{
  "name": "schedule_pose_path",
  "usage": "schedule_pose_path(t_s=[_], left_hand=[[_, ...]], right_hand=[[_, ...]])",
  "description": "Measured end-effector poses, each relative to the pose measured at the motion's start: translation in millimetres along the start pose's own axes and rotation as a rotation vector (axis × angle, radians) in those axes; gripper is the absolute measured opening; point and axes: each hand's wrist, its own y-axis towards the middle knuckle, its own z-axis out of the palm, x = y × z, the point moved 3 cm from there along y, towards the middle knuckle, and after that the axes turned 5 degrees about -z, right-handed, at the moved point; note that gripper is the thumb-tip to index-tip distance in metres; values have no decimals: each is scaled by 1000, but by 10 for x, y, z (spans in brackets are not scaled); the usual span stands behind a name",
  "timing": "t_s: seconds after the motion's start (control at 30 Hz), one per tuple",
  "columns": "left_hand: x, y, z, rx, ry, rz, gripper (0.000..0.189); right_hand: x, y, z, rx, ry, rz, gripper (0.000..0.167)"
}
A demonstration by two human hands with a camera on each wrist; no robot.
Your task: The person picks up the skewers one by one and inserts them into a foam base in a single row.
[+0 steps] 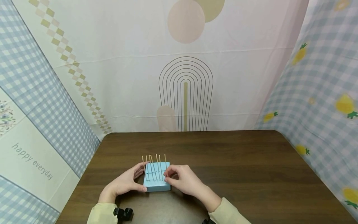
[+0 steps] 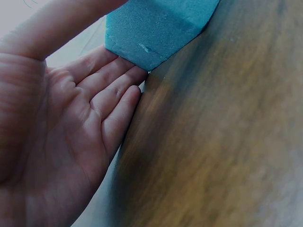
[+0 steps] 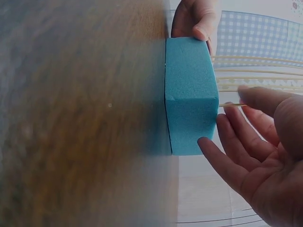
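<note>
A light-blue foam block point(image 1: 158, 188) lies flat on the table, with several thin wooden sticks point(image 1: 157, 161) standing upright from its top, some leaning a little. My left hand point(image 1: 125, 183) holds the block's left side, thumb at the front corner and fingers toward the back. In the left wrist view the fingers point(image 2: 113, 85) touch the block point(image 2: 147, 35). With thumb and index finger, my right hand point(image 1: 185, 181) pinches the rightmost stick point(image 1: 165, 159) low down, close to the block's top. The right wrist view shows this stick point(image 3: 229, 105) going into the foam.
The dark brown wooden table point(image 1: 237, 174) extends to both sides and behind the block. A white patterned cloth point(image 1: 131, 84) hangs at its far edge, with blue checked cloths point(image 1: 316, 121) at the sides. A black wrist camera point(image 1: 123, 214) sits on the left sleeve.
</note>
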Motion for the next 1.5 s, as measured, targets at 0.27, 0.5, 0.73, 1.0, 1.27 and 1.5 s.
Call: schedule_pose_path(t_s=[0.27,0.5,0.73,1.0,1.27,1.5], left_hand=[[1,1,0,0,-1,-11,106],[9,-2,-4,6,-6,-10,106],[2,-12,-18,4,13,-21,106],[-7,11,-4,9,3,-15,107],[10,37,21,35,-43,12,108],[98,21,52,77,-105,36,112]], right_hand=[[16,-2,-29,-60,-31,18,9],[21,-8,-17,-62,-74,16,14],[43,2,-1,-57,-59,17,12],[34,-7,-18,14,-10,4,7],[3,-37,-131,90,-11,10,33],[-56,-126,-330,93,-11,52,47]])
